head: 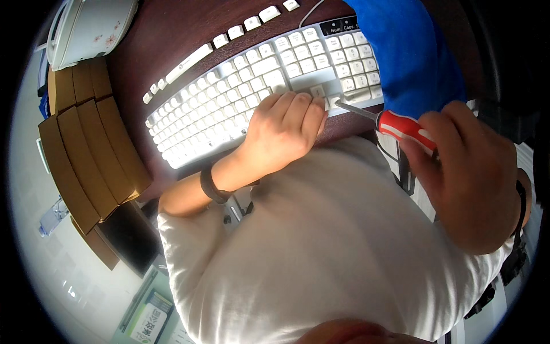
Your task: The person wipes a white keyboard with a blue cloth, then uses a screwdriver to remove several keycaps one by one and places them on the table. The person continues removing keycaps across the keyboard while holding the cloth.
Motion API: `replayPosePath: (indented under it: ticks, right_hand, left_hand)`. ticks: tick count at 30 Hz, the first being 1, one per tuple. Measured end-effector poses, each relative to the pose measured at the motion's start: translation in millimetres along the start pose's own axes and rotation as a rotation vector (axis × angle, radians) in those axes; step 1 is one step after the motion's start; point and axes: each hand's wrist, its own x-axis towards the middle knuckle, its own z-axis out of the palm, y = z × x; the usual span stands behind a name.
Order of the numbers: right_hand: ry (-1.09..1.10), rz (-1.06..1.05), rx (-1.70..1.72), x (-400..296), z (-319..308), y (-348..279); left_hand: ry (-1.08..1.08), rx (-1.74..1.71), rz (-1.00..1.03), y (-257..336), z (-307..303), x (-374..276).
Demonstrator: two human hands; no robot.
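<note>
A white computer keyboard (pixel 240 86) lies on a dark reddish-brown desk. My left hand (pixel 288 124), fingers curled, rests on its lower edge near the arrow keys; whether anything is under the fingers is hidden. My right hand (pixel 464 172) grips a screwdriver (pixel 404 129) with a red and white handle. The screwdriver's tip touches or nearly touches an arrow key (pixel 335 102). Above the keyboard, several loose white keycaps (pixel 235 32) stand in a row with a long space-bar keycap (pixel 189 63). Some spots on the keyboard lack caps.
Blue cloth (pixel 408 56) covers the keyboard's right end. Brown cardboard boxes (pixel 94 150) stand at the left, beside a white container with a flower pattern (pixel 94 34). A thin cable (pixel 310 13) runs behind the keyboard. A plastic bottle (pixel 53 217) lies farther left, beyond the boxes.
</note>
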Motion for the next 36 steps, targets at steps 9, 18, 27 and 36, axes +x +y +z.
replayPosePath:
  ticks: [9, 18, 27, 36]
  right_hand:
    - [0.022, 0.047, 0.045, -12, 13, -9]
    - [0.157, 0.159, 0.195, -32, 46, -12]
    - [0.419, 0.199, 0.349, -58, 105, -4]
    - [0.476, 0.198, 0.635, -60, 158, 9]
  left_hand:
    - [-0.047, -0.027, -0.040, 2, -1, 2]
    - [-0.158, 0.024, -0.083, 7, -7, 4]
    - [-0.123, 0.111, -0.017, 9, -2, 4]
    - [-0.181, 0.271, 0.129, 11, -3, 9]
